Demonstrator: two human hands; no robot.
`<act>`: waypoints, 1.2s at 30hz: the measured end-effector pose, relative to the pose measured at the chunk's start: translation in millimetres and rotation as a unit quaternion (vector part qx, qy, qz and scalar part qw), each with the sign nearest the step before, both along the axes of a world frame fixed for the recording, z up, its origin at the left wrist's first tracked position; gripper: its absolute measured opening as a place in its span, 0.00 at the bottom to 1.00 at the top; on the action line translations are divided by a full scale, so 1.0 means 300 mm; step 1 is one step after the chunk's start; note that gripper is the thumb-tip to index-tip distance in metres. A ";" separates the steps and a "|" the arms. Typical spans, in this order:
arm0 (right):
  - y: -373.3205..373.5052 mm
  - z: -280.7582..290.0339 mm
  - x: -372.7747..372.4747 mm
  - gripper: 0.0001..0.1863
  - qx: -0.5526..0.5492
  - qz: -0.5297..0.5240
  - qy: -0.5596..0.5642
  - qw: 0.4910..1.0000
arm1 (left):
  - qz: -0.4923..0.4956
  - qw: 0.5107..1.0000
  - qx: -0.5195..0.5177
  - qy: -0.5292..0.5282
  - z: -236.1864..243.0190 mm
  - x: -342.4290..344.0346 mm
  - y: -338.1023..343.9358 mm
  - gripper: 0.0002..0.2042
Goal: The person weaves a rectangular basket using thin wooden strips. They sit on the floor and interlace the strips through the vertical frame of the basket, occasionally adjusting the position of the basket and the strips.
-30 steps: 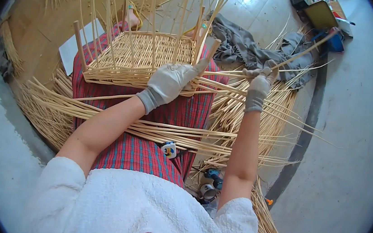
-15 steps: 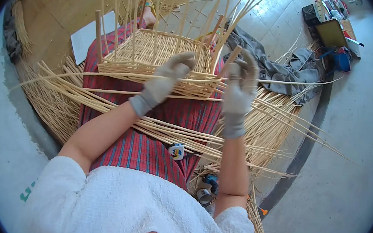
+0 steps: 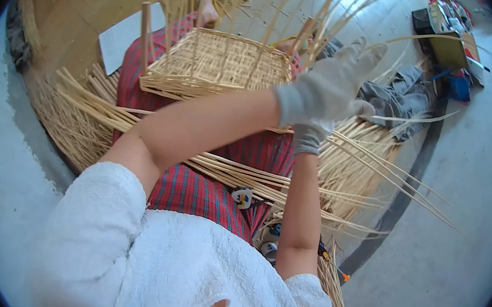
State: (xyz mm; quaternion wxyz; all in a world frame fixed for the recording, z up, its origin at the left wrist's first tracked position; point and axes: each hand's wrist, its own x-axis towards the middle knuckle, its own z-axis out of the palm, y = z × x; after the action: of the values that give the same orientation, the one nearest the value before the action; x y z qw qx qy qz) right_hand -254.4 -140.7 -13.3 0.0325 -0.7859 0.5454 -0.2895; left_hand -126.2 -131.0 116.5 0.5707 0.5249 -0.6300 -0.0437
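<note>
A shallow rectangular wicker basket [image 3: 225, 61] rests on my lap, its woven base facing up and thin upright stakes rising around it. My left hand [image 3: 324, 90], in a pale grey glove, reaches across to the basket's right corner. Its fingers are stretched out and somewhat apart among the stakes; I see nothing clearly gripped. A long willow rod [image 3: 426, 37] curves away to the right from near its fingertips. My right hand [image 3: 314, 135], also gloved, is mostly hidden behind the left one at that corner, so its grip does not show.
Loose willow rods [image 3: 244, 174] lie across my lap over the checked red cloth, with a tape measure [image 3: 242, 197] beside them. Rod bundles lie at left [image 3: 68, 129] and right [image 3: 352, 170]. Grey cloth [image 3: 398, 100] and a box of tools [image 3: 448, 52] are at far right.
My left hand has moved right, from the basket's near edge to its right corner, crossing in front of my right hand. The basket appears slightly shifted and turned in view.
</note>
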 end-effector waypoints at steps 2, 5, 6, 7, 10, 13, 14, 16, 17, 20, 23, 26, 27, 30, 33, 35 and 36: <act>-0.026 0.012 0.014 0.20 0.065 0.014 -0.136 0.988 | -0.026 1.000 0.006 0.000 -0.058 0.057 0.138 0.25; 0.024 0.143 0.096 0.22 0.161 -0.113 0.057 0.979 | -0.129 0.978 0.143 -0.081 -0.244 0.299 0.474 0.11; 0.054 0.129 0.100 0.24 0.108 -0.092 0.005 0.990 | -0.100 0.960 0.227 -0.128 -0.299 0.380 0.569 0.10; 0.082 0.117 0.087 0.26 0.054 -0.074 -0.043 0.995 | -0.073 0.934 0.308 -0.164 -0.352 0.454 0.656 0.09; 0.300 0.145 0.162 0.26 0.011 0.008 -0.181 0.983 | 0.020 0.875 0.445 -0.188 -0.488 0.677 0.867 0.08; 0.532 0.125 0.197 0.15 0.445 0.204 -0.261 0.832 | 0.042 0.919 0.351 -0.174 -0.401 0.632 0.863 0.07; 0.598 0.152 0.246 0.24 0.592 0.197 -0.246 0.742 | 0.021 0.936 0.294 -0.192 -0.385 0.591 0.850 0.08; 0.611 0.060 0.262 0.32 0.633 0.136 -0.474 0.596 | -0.029 0.919 0.305 -0.248 -0.299 0.538 0.840 0.13; 0.571 0.084 0.279 0.33 0.613 0.113 -0.568 0.537 | -0.007 0.931 0.234 -0.280 -0.281 0.573 0.847 0.18; 0.522 0.121 0.242 0.33 0.590 0.096 -0.636 0.489 | 0.069 0.938 0.241 -0.239 -0.276 0.789 0.896 0.20; 0.643 0.244 0.396 0.34 0.617 0.180 -0.571 0.510 | 0.239 0.947 0.149 -0.155 -0.327 0.842 0.887 0.18; 0.732 0.273 0.547 0.32 0.532 0.401 -0.454 0.592 | 0.353 0.926 0.124 0.042 -0.391 0.845 0.823 0.19; 0.744 0.300 0.584 0.32 0.435 0.484 -0.367 0.665 | 0.320 0.932 0.128 0.112 -0.400 0.852 0.814 0.21; 0.776 0.312 0.688 0.30 0.321 0.555 -0.281 0.714 | 0.144 0.921 0.148 0.331 -0.364 0.840 0.806 0.27; 0.838 0.312 0.726 0.29 0.256 0.539 -0.199 0.778 | 0.011 0.878 0.148 0.456 -0.420 0.831 0.796 0.25; 0.828 0.280 0.734 0.28 0.250 0.517 -0.174 0.800 | 0.029 0.896 0.256 0.362 -0.437 0.816 0.803 0.25; 0.822 0.273 0.739 0.28 0.248 0.507 -0.160 0.810 | 0.039 0.897 0.308 0.314 -0.421 0.809 0.798 0.25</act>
State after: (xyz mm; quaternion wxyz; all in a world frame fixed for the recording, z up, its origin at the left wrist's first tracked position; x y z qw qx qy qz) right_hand -32.6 105.9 68.6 0.4554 -0.8587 0.1093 -0.2080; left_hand 116.4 108.4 -9.9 0.5502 0.6577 -0.3520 -0.3753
